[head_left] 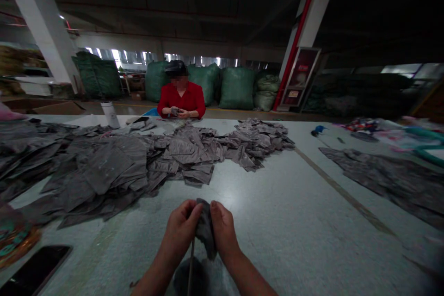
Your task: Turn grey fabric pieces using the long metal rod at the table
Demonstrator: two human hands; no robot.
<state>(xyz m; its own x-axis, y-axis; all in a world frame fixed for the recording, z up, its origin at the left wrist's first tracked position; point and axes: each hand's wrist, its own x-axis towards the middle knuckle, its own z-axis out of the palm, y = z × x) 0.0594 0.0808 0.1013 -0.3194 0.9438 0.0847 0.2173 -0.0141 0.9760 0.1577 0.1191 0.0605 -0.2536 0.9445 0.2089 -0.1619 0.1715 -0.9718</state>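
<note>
Both my hands are raised over the near part of the table, gripping one small grey fabric piece [206, 231] between them. My left hand [182, 226] pinches its upper left edge with thumb and fingers. On the other side my right hand [224, 229] is closed on the right edge, thumb uppermost. A thin upright rod [191, 266] stands just below the left hand, in front of a dark round shape [197, 277] I cannot make out. Whether the rod's top reaches into the fabric is hidden. Beyond the hands lies a large heap of similar grey fabric pieces [183, 148].
A phone [36, 270] and an orange-brown container [17, 236] lie at the near left. Across the white table [263, 208] sits a person in red [182, 97], handling grey fabric. A white bottle [110, 114] stands left; more grey fabric [388, 178] lies right. Green sacks [237, 88] stand behind.
</note>
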